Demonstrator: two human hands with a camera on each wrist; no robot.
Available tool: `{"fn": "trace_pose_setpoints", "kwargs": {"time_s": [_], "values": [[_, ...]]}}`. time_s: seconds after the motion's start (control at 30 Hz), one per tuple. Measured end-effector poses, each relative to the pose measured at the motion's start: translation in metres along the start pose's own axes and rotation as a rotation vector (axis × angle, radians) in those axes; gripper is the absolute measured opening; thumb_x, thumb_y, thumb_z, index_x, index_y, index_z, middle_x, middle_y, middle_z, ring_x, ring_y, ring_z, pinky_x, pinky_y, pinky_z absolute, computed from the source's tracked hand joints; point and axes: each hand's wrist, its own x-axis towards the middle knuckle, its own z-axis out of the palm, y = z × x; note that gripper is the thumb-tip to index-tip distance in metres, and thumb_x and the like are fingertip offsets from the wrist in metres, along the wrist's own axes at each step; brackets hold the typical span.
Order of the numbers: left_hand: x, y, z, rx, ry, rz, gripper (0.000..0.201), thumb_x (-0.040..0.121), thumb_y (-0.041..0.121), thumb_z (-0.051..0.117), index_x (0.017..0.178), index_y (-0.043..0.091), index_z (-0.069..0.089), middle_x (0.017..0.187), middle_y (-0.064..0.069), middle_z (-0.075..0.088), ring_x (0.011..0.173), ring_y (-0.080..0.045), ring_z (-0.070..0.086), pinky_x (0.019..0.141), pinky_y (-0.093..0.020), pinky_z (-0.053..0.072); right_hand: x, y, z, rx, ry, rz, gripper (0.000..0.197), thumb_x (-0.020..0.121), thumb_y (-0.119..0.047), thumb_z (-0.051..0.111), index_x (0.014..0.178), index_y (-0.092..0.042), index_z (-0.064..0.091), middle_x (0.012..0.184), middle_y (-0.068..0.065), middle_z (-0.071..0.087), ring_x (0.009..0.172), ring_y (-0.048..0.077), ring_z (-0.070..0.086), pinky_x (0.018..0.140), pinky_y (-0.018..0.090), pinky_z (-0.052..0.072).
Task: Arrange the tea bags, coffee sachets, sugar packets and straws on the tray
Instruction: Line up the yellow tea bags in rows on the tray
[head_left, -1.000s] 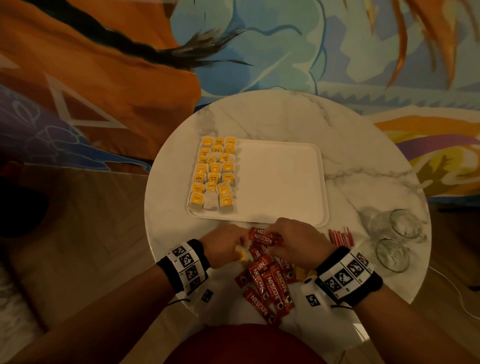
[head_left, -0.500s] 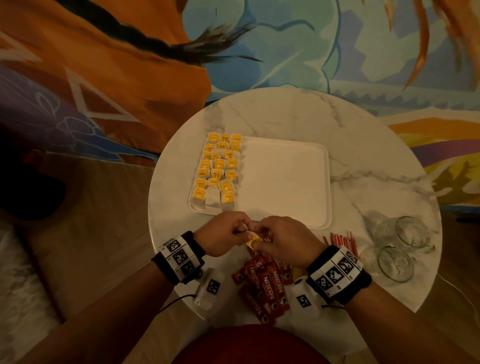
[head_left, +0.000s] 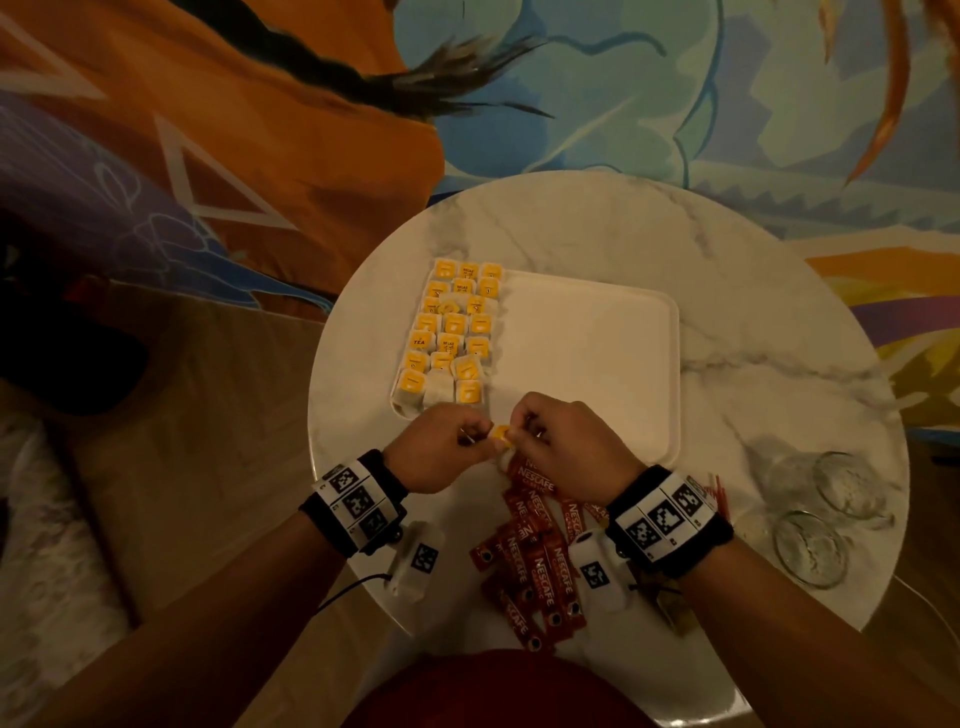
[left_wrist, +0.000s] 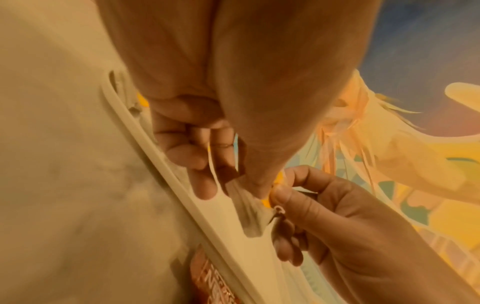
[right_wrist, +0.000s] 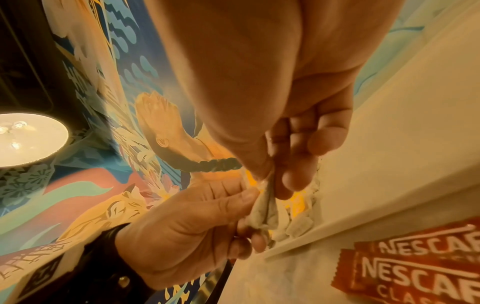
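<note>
Both hands meet over the near edge of the white tray (head_left: 597, 364) and pinch one tea bag (head_left: 501, 435) with a yellow tag between them. My left hand (head_left: 441, 447) holds its left side, my right hand (head_left: 566, 441) its right side. In the right wrist view the crumpled white bag (right_wrist: 263, 209) hangs from the pinching fingertips. Several tea bags (head_left: 452, 332) lie in rows on the tray's left part. Red Nescafe coffee sachets (head_left: 530, 551) lie in a heap on the table under my wrists. Red straws (head_left: 719, 491) peek out behind my right wristband.
A round marble table (head_left: 675, 249) carries everything. Two glass cups (head_left: 810, 545) stand at its right edge. The right two thirds of the tray hold nothing. A colourful cloth lies beyond the table, and wood floor lies to the left.
Both hands have come up off the sachet heap and forward to the tray's near edge, with a tea bag now pinched between them.
</note>
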Motion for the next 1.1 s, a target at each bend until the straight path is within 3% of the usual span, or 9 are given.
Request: {"fn": "trace_pose_setpoints", "kwargs": {"time_s": [0.07, 0.13, 0.27, 0.4, 0.53, 0.67, 0.87, 1.1], "values": [[0.001, -0.002, -0.005, -0.035, 0.041, 0.015, 0.018, 0.094, 0.027, 0.069, 0.081, 0.016, 0.065, 0.069, 0.001, 0.060, 0.063, -0.003, 0.051, 0.058, -0.020, 0.041, 0.006, -0.003, 0.001, 0.018, 0.007, 0.002, 0.012, 0.097, -0.044, 0.057, 0.093, -0.033, 0.058, 0.077, -0.012, 0.067, 0.070, 0.007, 0.063, 0.067, 0.038, 0.054], [0.002, -0.007, -0.010, -0.019, 0.061, 0.005, 0.019, 0.093, 0.024, 0.070, 0.086, 0.007, 0.066, 0.077, -0.014, 0.064, 0.067, -0.014, 0.054, 0.061, -0.030, 0.046, 0.012, -0.006, 0.003, 0.032, 0.022, 0.000, 0.014, 0.097, -0.047, 0.057, 0.095, -0.033, 0.059, 0.077, -0.012, 0.069, 0.070, 0.007, 0.064, 0.067, 0.038, 0.053], [0.008, -0.027, -0.026, 0.023, 0.141, -0.063, 0.011, 0.091, 0.019, 0.073, 0.087, 0.009, 0.069, 0.077, -0.011, 0.069, 0.070, -0.026, 0.065, 0.067, -0.042, 0.053, 0.023, -0.010, 0.005, 0.024, 0.038, 0.002, 0.010, 0.097, -0.038, 0.060, 0.103, -0.031, 0.062, 0.086, -0.011, 0.071, 0.072, 0.008, 0.062, 0.071, 0.039, 0.054], [0.016, -0.052, -0.043, 0.136, 0.243, -0.163, 0.015, 0.089, 0.022, 0.075, 0.081, 0.015, 0.065, 0.070, -0.002, 0.067, 0.068, -0.022, 0.065, 0.066, -0.033, 0.051, 0.025, -0.006, 0.004, 0.012, 0.044, 0.005, 0.009, 0.097, -0.035, 0.061, 0.102, -0.029, 0.066, 0.092, -0.011, 0.070, 0.068, 0.001, 0.055, 0.074, 0.036, 0.054], [0.022, -0.067, -0.050, 0.163, 0.266, -0.294, 0.013, 0.089, 0.026, 0.075, 0.085, 0.021, 0.064, 0.075, 0.006, 0.066, 0.074, -0.016, 0.065, 0.073, -0.033, 0.052, 0.021, 0.000, 0.004, 0.004, 0.031, 0.016, 0.010, 0.098, -0.033, 0.060, 0.101, -0.028, 0.068, 0.096, -0.011, 0.070, 0.068, -0.006, 0.053, 0.075, 0.031, 0.052], [0.026, -0.062, -0.047, 0.240, 0.329, -0.295, 0.018, 0.086, 0.027, 0.077, 0.079, 0.022, 0.062, 0.071, 0.010, 0.059, 0.068, -0.006, 0.054, 0.070, -0.025, 0.043, 0.017, 0.006, 0.005, -0.003, 0.037, 0.050, 0.010, 0.097, -0.033, 0.061, 0.101, -0.028, 0.068, 0.096, -0.011, 0.070, 0.071, -0.004, 0.055, 0.077, 0.033, 0.054], [0.029, -0.063, -0.048, 0.290, 0.314, -0.309, 0.019, 0.085, 0.024, 0.078, 0.079, 0.019, 0.060, 0.070, 0.009, 0.055, 0.069, -0.011, 0.053, 0.072, -0.028, 0.046, 0.007, 0.014, -0.002, 0.014, 0.065, 0.083, 0.009, 0.097, -0.032, 0.062, 0.101, -0.027, 0.069, 0.094, -0.011, 0.070, 0.072, -0.002, 0.057, 0.077, 0.033, 0.054], [0.025, -0.054, -0.049, 0.219, 0.377, -0.334, 0.034, 0.080, 0.024, 0.083, 0.099, 0.019, 0.056, 0.073, 0.004, 0.057, 0.072, -0.016, 0.057, 0.074, -0.027, 0.045, -0.011, 0.026, -0.022, -0.009, 0.081, 0.110, 0.009, 0.096, -0.033, 0.063, 0.102, -0.028, 0.068, 0.093, -0.016, 0.068, 0.067, 0.001, 0.060, 0.074, 0.032, 0.055]]}}
